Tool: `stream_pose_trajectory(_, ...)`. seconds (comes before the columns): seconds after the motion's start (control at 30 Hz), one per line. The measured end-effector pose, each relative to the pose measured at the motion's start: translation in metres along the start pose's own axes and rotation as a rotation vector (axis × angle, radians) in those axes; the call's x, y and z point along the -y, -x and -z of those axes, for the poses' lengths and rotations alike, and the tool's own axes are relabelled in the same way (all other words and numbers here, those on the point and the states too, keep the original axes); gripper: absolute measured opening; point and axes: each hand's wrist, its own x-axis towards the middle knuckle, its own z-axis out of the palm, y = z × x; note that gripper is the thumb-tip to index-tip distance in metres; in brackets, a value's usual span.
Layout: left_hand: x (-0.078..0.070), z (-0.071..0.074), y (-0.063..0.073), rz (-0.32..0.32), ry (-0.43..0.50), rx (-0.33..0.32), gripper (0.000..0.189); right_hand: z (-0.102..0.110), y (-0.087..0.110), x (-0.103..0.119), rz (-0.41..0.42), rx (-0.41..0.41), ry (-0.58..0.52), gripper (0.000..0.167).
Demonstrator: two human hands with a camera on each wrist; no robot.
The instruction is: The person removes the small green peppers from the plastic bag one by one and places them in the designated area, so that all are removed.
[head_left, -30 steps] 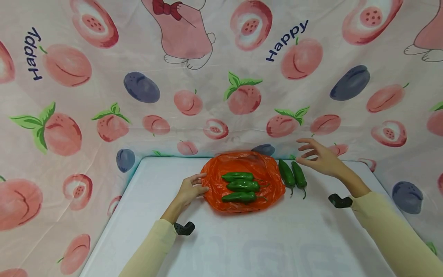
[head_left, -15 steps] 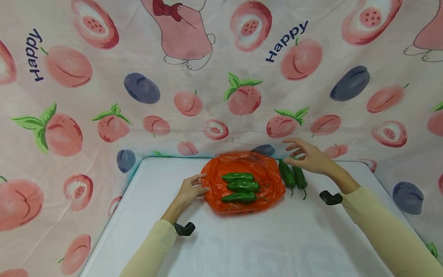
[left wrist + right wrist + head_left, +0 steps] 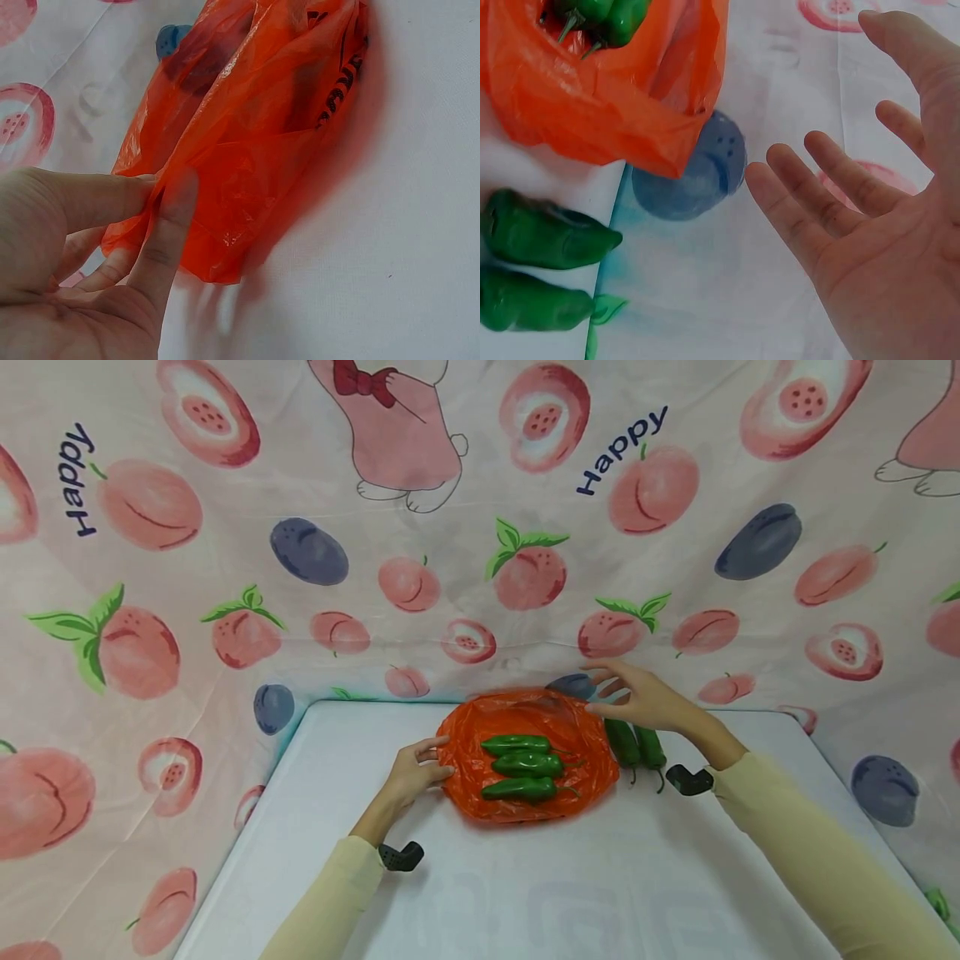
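Observation:
An orange-red plastic bag point(image 3: 468, 802) lies spread on the white table, with three green peppers point(image 3: 527, 765) side by side on it. My left hand point(image 3: 409, 772) pinches the bag's left edge; in the left wrist view, thumb and fingers point(image 3: 161, 247) hold a fold of the thin film. At the bag's far right corner, my right hand point(image 3: 637, 693) hovers with fingers spread and nothing in them. Two more green peppers point(image 3: 649, 747) lie just right of the bag, their upper ends behind the right hand in the head view. The right wrist view shows both peppers point(image 3: 547, 232) whole.
The white table point(image 3: 525, 893) ends just behind the bag at its back edge. Past it hangs a pink cloth point(image 3: 465, 560) printed with peaches and plums. A small black device point(image 3: 401, 857) sits at the left wrist and another black device point(image 3: 689, 780) at the right.
My right hand has moved left, from above the two loose peppers' right side to the bag's far right corner. The left hand, the bag and the peppers have stayed put.

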Motion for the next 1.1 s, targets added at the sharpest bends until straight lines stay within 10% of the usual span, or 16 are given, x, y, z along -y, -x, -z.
stream_pose_trajectory(1.1,0.001,0.001,0.0,-0.002,-0.002,-0.009,0.057,-0.056,-0.051,0.022,0.053,0.213,-0.031,0.061)
